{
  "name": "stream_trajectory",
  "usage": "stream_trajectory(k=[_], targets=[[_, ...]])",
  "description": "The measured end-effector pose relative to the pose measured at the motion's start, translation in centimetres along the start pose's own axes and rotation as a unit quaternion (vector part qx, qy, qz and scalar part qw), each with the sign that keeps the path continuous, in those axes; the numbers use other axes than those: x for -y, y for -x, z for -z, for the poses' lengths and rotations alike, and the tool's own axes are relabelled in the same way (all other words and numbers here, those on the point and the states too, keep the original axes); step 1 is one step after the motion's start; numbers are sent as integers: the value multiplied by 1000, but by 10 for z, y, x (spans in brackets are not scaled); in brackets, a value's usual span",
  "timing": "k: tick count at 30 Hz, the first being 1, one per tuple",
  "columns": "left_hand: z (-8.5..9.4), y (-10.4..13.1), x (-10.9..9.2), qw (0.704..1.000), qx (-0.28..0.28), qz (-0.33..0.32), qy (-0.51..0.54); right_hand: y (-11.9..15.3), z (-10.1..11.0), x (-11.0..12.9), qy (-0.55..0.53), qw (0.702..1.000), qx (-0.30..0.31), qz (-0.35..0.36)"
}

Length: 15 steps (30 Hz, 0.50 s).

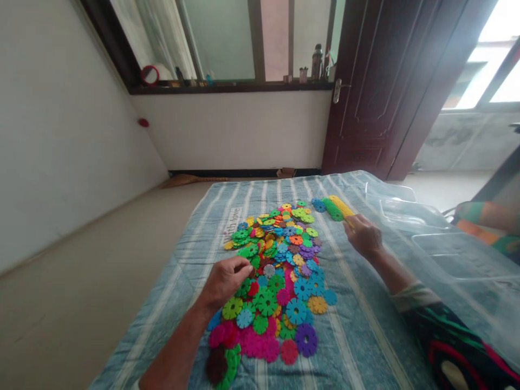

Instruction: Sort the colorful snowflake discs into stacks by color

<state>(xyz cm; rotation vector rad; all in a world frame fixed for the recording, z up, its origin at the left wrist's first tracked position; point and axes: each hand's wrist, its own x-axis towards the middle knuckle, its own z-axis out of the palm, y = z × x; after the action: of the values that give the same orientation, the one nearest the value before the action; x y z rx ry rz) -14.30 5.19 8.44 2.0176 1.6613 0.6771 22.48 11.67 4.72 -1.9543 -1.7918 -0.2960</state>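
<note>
A wide heap of colourful notched plastic discs (pixel 266 300) lies on the striped cloth. My left hand (pixel 228 279) is over the heap's left side, thumb and fingers pinched together. Whatever is between those fingertips is too small to make out; green and brown discs lie right beside them. Farther right, my right hand (pixel 364 235) is closed on a yellow disc (pixel 351 224) at the near end of a row of yellow discs (pixel 340 206). Alongside that row lie a row of green discs (pixel 333 209) and a short row of blue discs (pixel 319 205).
Clear plastic bins (pixel 459 257) stand along the right side of the cloth-covered surface (pixel 195 265). Orange and green fabric (pixel 487 227) shows at the right edge. A brown door (pixel 374 81) and a window ledge (pixel 235 88) with bottles are beyond.
</note>
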Motion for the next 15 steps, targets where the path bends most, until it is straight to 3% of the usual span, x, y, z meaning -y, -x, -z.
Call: stream_trajectory(k=[3,8,11,15], targets=[[0,1,-1,1000,11,-2,-2,7,9,28,-90,988,7,123],[-1,2,-5,999,33,-14,2,30,33,79,-234,898,84,363],[-2,3,-9,999,39,-19,4,45,41,99,-213,869,139,424],[-6,7,-21,998,44,-38,12,52,40,103,-165,862,194,438]])
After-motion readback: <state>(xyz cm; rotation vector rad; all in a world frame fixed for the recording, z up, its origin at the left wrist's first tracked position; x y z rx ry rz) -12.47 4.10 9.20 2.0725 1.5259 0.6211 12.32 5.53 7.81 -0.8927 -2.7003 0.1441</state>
